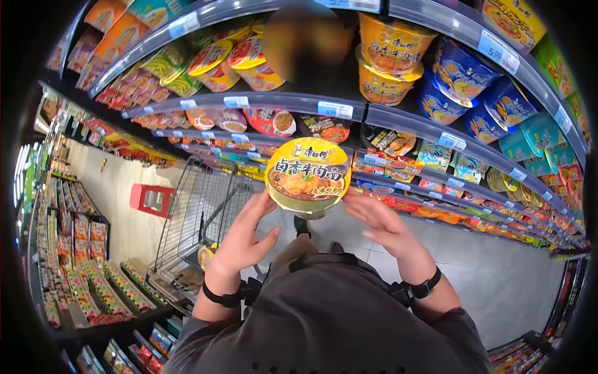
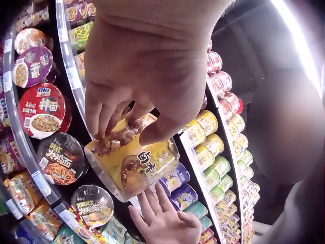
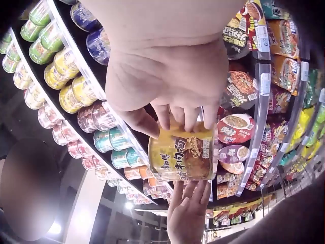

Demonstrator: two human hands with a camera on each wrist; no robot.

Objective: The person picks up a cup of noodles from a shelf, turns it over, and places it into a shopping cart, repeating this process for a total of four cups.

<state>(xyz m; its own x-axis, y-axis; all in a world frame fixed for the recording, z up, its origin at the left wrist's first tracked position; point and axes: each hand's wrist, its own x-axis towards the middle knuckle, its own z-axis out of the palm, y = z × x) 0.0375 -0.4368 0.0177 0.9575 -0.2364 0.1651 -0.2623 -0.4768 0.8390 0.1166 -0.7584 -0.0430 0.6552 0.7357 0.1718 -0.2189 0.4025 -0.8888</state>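
A yellow instant noodle bowl (image 1: 308, 168) with a beef noodle picture on its lid is held up between my two hands, in front of the shelf. My left hand (image 1: 243, 237) supports its left side with extended fingers, the thumb standing away from it. On the opposite side my right hand (image 1: 386, 224) touches the wall with its fingertips, thumb likewise apart. In the left wrist view, the right hand (image 2: 165, 218) has straight fingers against the bowl (image 2: 129, 168). The right wrist view shows the left hand (image 3: 188, 216) with straight fingers on the far side.
Stacked yellow noodle bowls (image 1: 389, 59) and blue ones (image 1: 458, 78) fill the upper shelf, above a rail (image 1: 349, 111) with price tags. A wire shopping cart (image 1: 196, 206) stands at my left. Beyond it, a red box (image 1: 151, 199) is on the floor.
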